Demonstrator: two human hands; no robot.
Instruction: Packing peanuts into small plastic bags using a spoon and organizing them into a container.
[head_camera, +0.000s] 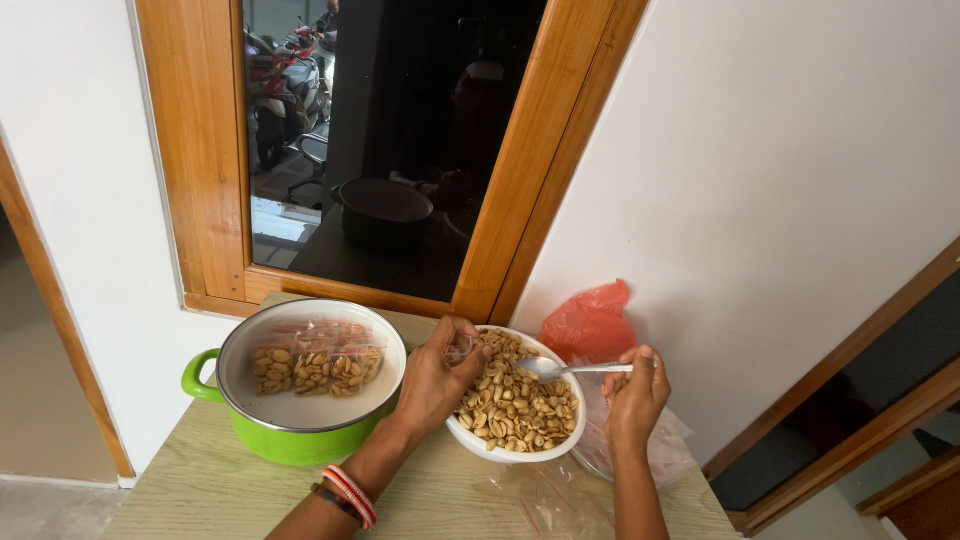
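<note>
Table (200, 490): one pale wood-grain top, nearest the camera — its left edge runs along the floor, its far edge meets the wall under the window.
Bangles (350, 495): a red, white and dark stack on the left wrist.
Green pot (300, 445): one, white inside, one handle showing at its left; it stands near the table's left edge with a bare strip of table in front.
Filled bags (315, 368): three small clear bags of peanuts lying side by side in the pot, with more plastic behind them that I cannot count.
Left hand (435, 380): curled over the white bowl's near-left rim, thumb and fingers pinching a small clear bag (460, 347) above the peanuts.
White bowl (515, 400): one, heaped with peanuts, just beside the pot's right side — little room between the two.
Spoon (570, 369): one metal spoon, its bowl over the peanuts, close to the pinched bag.
Right hand (635, 392): fingers closed on the spoon's handle end, right of the bowl.
Empty bags (655, 450): a loose clear pile under the right hand, number unclear, reaching the table's right edge.
Red bag (590, 322): one, crumpled against the wall.
</note>
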